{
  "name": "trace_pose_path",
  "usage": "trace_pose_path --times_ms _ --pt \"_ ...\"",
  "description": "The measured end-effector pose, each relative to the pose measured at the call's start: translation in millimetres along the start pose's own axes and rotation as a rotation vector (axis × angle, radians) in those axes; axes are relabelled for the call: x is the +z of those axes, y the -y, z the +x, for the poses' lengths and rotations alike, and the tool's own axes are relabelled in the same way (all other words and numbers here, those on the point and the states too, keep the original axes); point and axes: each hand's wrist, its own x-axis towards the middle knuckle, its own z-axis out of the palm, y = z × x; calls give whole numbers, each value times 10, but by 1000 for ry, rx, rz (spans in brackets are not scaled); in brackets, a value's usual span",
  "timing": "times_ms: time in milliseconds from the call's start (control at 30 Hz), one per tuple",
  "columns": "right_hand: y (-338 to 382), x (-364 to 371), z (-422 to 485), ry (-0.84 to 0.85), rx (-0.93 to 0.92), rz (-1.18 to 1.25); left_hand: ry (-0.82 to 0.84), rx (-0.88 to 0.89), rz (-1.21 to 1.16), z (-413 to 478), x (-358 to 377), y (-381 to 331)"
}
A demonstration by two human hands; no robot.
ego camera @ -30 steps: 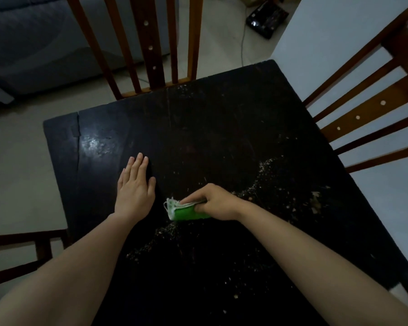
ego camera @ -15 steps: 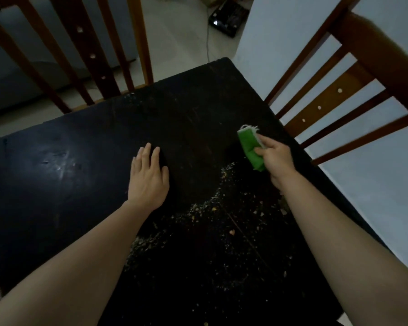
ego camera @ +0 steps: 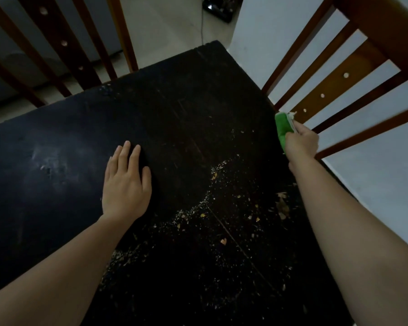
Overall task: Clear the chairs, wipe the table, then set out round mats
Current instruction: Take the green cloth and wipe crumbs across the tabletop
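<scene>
A dark wooden table (ego camera: 57, 142) fills the view, strewn with pale crumbs (ego camera: 212, 198) in a band across its middle and near side. My left hand (ego camera: 125, 184) lies flat on the tabletop with fingers together and nothing in it. My right hand (ego camera: 302, 142) grips a folded green cloth with a white edge (ego camera: 282, 128) at the table's right edge, beside a chair back. No round mats are in sight.
A brown slatted chair back (ego camera: 335, 90) stands against the table's right side, in front of a white wall (ego camera: 386, 175). Another chair back (ego camera: 64, 43) rises at the far left edge. A black device with a cable (ego camera: 218, 7) lies on the pale floor beyond.
My right hand has swept the green cloth from the table's middle out to the right edge, trailing crumbs. The view has turned right. My left hand stays flat in place.
</scene>
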Motion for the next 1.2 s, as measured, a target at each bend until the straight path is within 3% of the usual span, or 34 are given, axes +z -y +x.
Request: trace_pose_path --times_ms 167,300,667,800,867,1067,1200 --pt "66 101 69 163 -276 -276 -10 -4 -2 -4 -1 -7" --pt "86 82 56 338 -383 -424 -21 -2 0 -6 -11 -13" --pt "-93 -29 -673 735 -407 -473 -12 -1 -35 -9 -34 -4" --pt "-91 -146 -735 896 -230 -402 -6 -3 -42 -29 -52 -14" --pt "-37 -226 -657 802 -151 -281 -6 -7 -49 -37 -66 -26" --pt "29 -337 -166 230 -82 -107 -11 -1 -45 -29 -69 -36" --pt "48 -146 26 113 -46 -113 -14 -6 -43 -27 -58 -29"
